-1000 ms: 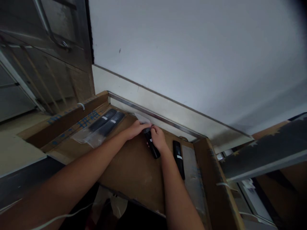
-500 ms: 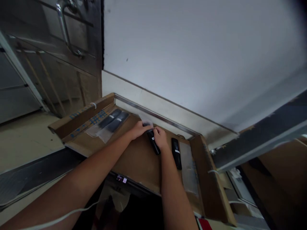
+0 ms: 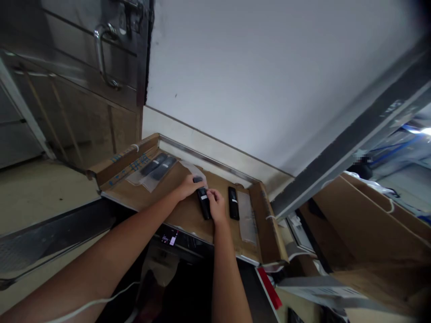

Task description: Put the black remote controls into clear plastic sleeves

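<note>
A long black handheld device (image 3: 204,207) with a small white label lies in front of me, its far end at the mouth of a clear plastic sleeve (image 3: 194,168). My left hand (image 3: 189,186) pinches the sleeve near that end. From the right, my right hand (image 3: 217,204) has its fingers closed at the device's upper part, by the sleeve's edge. A similar black device (image 3: 233,204), bare, rests farther right, beside a flat plastic sleeve (image 3: 247,216). At the left are two sleeved devices (image 3: 161,169), side by side.
All this sits in a shallow cardboard tray (image 3: 266,220) with raised sides, against a white wall (image 3: 235,80). A metal door with a handle (image 3: 101,56) stands at the left. Cardboard boxes (image 3: 367,220) are at the right. A white cable (image 3: 90,304) crosses my left forearm.
My view has swung to the right, bringing more of the room at the right into sight. Both hands stay at the same device and sleeve, with the right fingers slightly shifted.
</note>
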### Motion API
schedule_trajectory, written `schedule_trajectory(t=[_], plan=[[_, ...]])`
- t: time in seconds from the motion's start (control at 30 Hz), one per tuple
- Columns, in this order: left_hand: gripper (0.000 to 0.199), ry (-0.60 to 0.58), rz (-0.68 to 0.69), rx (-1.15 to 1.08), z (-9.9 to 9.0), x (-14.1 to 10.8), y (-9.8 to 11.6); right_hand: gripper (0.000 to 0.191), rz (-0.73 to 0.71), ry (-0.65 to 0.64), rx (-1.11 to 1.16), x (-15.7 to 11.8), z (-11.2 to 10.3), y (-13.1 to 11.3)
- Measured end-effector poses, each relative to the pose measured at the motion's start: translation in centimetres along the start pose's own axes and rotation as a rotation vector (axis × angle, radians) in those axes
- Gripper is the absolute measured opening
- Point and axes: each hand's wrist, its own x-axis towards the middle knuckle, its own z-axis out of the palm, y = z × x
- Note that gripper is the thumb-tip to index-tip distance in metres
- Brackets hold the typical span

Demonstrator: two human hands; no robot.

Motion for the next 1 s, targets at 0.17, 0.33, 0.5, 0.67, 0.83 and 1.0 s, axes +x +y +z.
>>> schedule_trajectory(t=[0.17, 0.33, 0.5, 0.67, 0.83, 1.0], plan=[[0.036, 0.031, 0.01, -0.03, 0.0, 0.0, -0.5, 0.068, -0.019, -0.051, 0.069, -1.6, 0.4, 0.0], [0.042, -0.053, -0.031, -0.05, -0.1, -0.5, 0.0, 0.057, -0.075, -0.057, 0.004, -1.6, 0.3, 0.0], [0.044, -0.082, -0.058, -0.085, -0.1, -0.8, 0.3, 0.045, -0.081, -0.03, -0.006, -1.5, 0.4, -0.2], [0.046, -0.122, -0.037, -0.268, 0.2, -0.7, 0.0, 0.04, -0.048, 0.051, -0.025, -1.5, 0.3, 0.0], [0.042, -0.137, -0.038, -0.325, 0.4, -0.5, -0.3, 0.037, -0.056, 0.121, -0.024, -1.5, 0.2, 0.1], [0.035, -0.166, -0.03, -0.301, 0.5, -0.4, -0.5, 0.034, -0.059, 0.161, -0.001, -1.4, 0.3, -0.1]])
